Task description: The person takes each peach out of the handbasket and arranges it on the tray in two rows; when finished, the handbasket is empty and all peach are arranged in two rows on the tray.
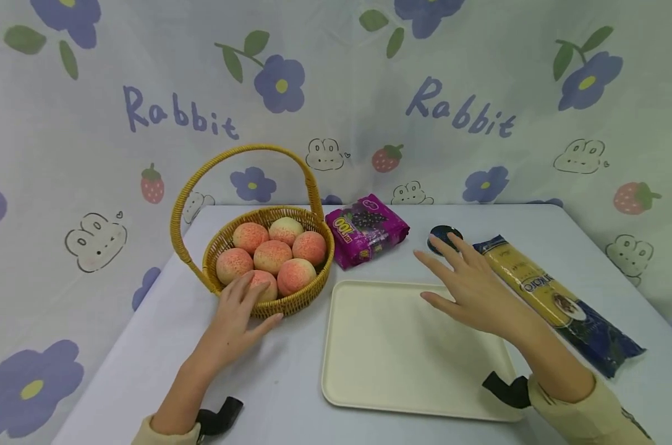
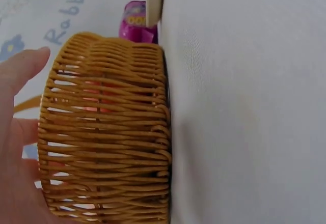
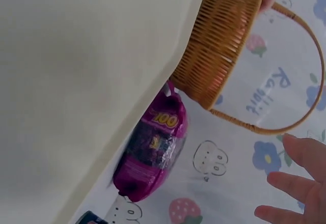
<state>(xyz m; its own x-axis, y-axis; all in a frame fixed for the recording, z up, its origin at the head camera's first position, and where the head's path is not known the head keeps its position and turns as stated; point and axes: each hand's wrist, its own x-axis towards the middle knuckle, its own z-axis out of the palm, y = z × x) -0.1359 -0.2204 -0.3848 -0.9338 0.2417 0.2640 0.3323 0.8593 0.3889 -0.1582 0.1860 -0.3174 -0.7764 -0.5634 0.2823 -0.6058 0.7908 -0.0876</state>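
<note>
A woven basket (image 1: 299,303) with a tall arched handle holds several pink-and-cream peaches (image 1: 272,256). My left hand (image 1: 231,327) is at the basket's near left rim, its fingers reaching over the edge by the nearest peach, thumb apart. Whether the fingertips touch that peach is unclear. In the left wrist view the wicker side (image 2: 104,132) fills the middle, with fingers partly hidden behind the rim. My right hand (image 1: 475,290) hovers over the far right part of a cream tray (image 1: 391,352), fingers spread and holding nothing. Beyond its fingertips lies a dark round object (image 1: 439,232), partly covered.
A purple packet (image 1: 369,230) marked 100 lies right of the basket, behind the tray. To the right, a long yellow-and-blue packet (image 1: 541,290) lies slantwise on the white table (image 1: 274,395). A printed cloth (image 1: 336,80) hangs behind and at both sides.
</note>
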